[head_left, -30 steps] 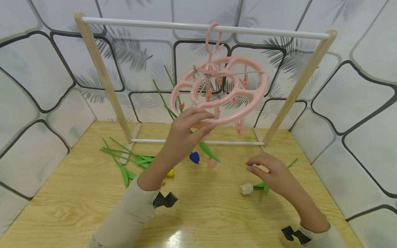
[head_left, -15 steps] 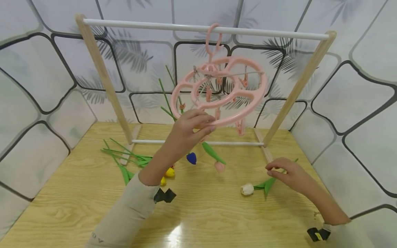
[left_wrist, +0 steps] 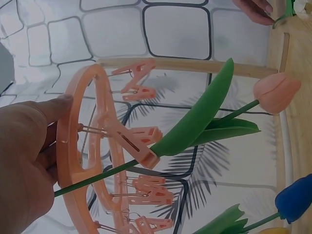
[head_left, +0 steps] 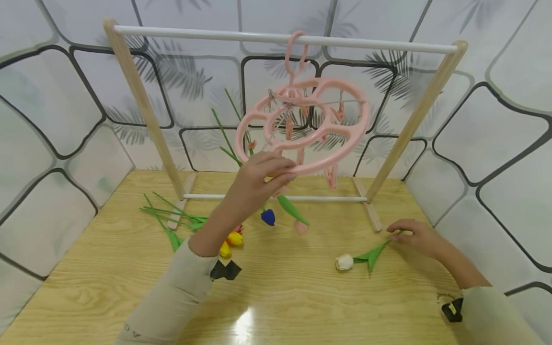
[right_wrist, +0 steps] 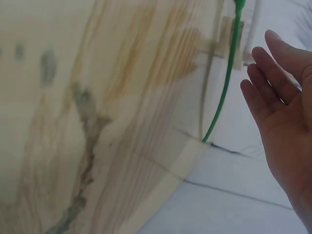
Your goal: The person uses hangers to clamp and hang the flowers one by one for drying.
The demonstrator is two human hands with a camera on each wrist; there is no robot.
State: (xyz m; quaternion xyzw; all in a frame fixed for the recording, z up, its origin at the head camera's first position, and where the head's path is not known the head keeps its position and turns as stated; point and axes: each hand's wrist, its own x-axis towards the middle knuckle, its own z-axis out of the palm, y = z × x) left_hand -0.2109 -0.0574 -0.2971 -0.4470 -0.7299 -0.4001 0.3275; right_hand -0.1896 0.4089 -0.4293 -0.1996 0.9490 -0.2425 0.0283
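A round pink clip hanger [head_left: 337, 156] hangs by its hook from the rack's white top bar. Its near rim is gripped by my left hand [head_left: 258, 181], thumb below and fingers above in the head view. One clip [left_wrist: 139, 151] pinches the stem of a pink tulip [left_wrist: 277, 93], which hangs flower down. A blue tulip [head_left: 268, 217] also hangs beneath the hanger. My right hand [head_left: 417, 238] is over the stem end of a white tulip [head_left: 344, 262] lying on the table. In the right wrist view its fingers are loosely extended, apart from the green stem [right_wrist: 225, 85].
Several tulips lie at the left, their yellow flowers [head_left: 235, 239] near my left forearm. The rack's wooden posts [head_left: 414, 120] stand at both sides, with feet [head_left: 373, 218] on the wooden table [head_left: 302, 297]. Patterned walls [head_left: 500, 143] close in the back and sides.
My right hand has moved right and slightly down, from above the white tulip's leaves to its stem end. The left hand keeps its grip on the hanger; the hanging tulips have swung slightly.
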